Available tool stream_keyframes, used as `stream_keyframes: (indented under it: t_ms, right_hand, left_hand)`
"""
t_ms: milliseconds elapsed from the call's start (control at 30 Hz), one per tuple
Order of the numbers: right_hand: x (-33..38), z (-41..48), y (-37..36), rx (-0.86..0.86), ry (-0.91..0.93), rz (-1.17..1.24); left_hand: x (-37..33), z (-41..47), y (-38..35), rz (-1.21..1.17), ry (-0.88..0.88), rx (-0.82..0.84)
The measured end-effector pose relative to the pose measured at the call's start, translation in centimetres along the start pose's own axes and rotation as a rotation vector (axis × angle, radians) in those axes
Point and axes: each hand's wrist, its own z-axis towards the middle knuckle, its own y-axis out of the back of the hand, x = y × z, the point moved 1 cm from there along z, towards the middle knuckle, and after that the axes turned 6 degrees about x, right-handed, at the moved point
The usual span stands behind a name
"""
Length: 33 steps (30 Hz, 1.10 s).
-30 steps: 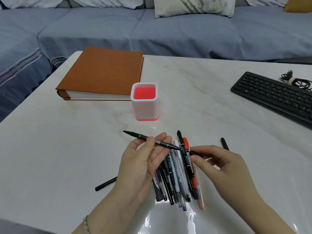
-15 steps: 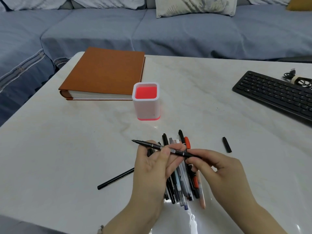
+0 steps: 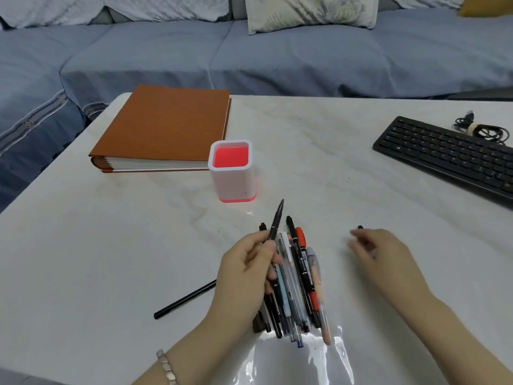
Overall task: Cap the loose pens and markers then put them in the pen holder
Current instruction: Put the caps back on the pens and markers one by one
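1. White marble table (image 3: 111,245) filled the view, with a blue sofa (image 3: 277,59) behind it. A brown album (image 3: 166,126) lay far left and a keyboard (image 3: 444,159) far right.
2. The pen holder (image 3: 231,184), white outside and red inside, stood upright just beside the album's near corner.
3. The left hand (image 3: 247,268) pinched a black marker (image 3: 276,226) between thumb and curled fingers. The marker's tapered end was raised and pointed away toward the holder. That end looked bare, so I judged it uncapped.
4. Beneath and beside that hand lay the pile of pens (image 3: 299,282), roughly parallel and touching one another. A black pencil (image 3: 184,300) lay to its left, its near end hidden by the hand.
5. The right hand (image 3: 380,254) was over a loose cap (image 3: 360,227) on the table, right of the pile, and only the cap's far end showed past the fingertips. Motion blur smeared the fingers, so I could not tell whether they were spread above the cap or pinching it.
6. The step in hand, as I judged it, was fetching the cap for the held marker. No pen stood in the holder yet, so the task was near its start.
7. The next move called for a firm pinch on the cap with its open end facing the marker. The 2 hands would then have to meet, with cap and tip lined up on 1 axis and pressed until seated. After that the marker could go upright into the holder.
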Motion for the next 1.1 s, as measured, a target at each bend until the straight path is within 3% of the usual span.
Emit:
stream_keyframes:
  t_ms: [133,267,333,533,667,767,1100]
  right_hand:
    - [-2.6,2.1,0.0,0.024,-0.217,-0.108]
    - [-2.2,2.6,-0.3,0.092,-0.167,-0.181]
    - [-1.3,2.2,-0.6,0.114,-0.118,-0.043]
    - [3.6,-1.0,-0.3,0.095,-0.052,0.888]
    - [5.8,-2.7,0.2,0.018,-0.030,1.256]
    - [6.5,-3.3,0.2,-0.029,-0.048,1.373]
    - [7.9,-4.1,-0.6,0.023,-0.053,1.386]
  left_hand:
    - [0.4,0.0,1.0,0.131,0.009,-0.008]
    - [0.6,-0.2,1.5,0.239,0.005,0.013]
    - [0.7,-0.5,1.6,0.262,0.019,0.040]
    - [0.6,-1.0,1.5,0.299,0.024,0.065]
    - [0.7,-1.3,1.5,0.283,0.038,0.089]
    - [0.8,-1.6,1.6,0.263,0.039,0.097]
    - [0.2,-2.2,1.6,0.268,0.027,0.134]
